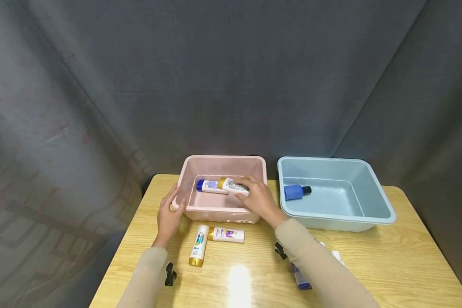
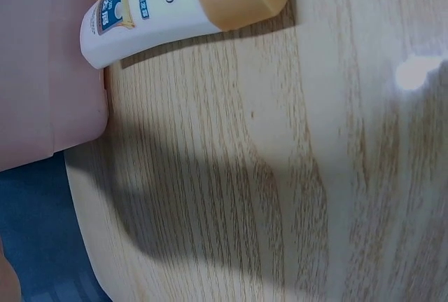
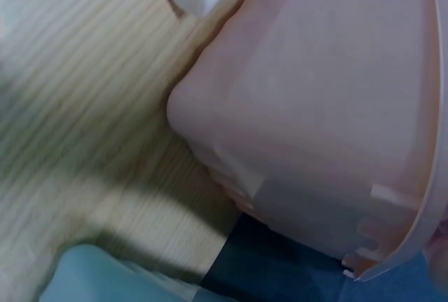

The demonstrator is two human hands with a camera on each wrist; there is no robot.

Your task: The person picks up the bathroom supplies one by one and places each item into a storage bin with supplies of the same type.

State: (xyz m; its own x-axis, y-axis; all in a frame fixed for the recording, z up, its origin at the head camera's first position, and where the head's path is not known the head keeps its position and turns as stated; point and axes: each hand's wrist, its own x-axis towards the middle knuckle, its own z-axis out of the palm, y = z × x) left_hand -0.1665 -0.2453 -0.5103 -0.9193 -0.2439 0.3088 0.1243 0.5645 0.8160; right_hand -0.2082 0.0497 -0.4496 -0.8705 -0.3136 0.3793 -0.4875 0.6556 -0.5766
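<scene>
My right hand (image 1: 259,197) reaches into the pink plastic bin (image 1: 225,214) and grips a white bottle with a gold cap (image 1: 231,185), its cap end pointing left. Beside it, partly covered, a white bottle with a blue cap (image 1: 209,186) lies on the bin's floor. My left hand (image 1: 168,221) holds the bin's front left corner, thumb and fingers on either side of the rim. In the left wrist view a white gold-capped bottle (image 2: 157,8) lies close to the bin. The right wrist view shows the bin's outer wall (image 3: 308,99); the held bottle is hidden there.
A second gold-capped bottle (image 1: 228,235) lies in front of the pink bin. To the right stands a light blue bin (image 1: 339,221) holding a blue bottle with a black cap (image 1: 294,192). Partly under my right forearm lie several items, one a dark blue-purple package (image 1: 302,280). A dark curtain (image 1: 231,85) hangs behind.
</scene>
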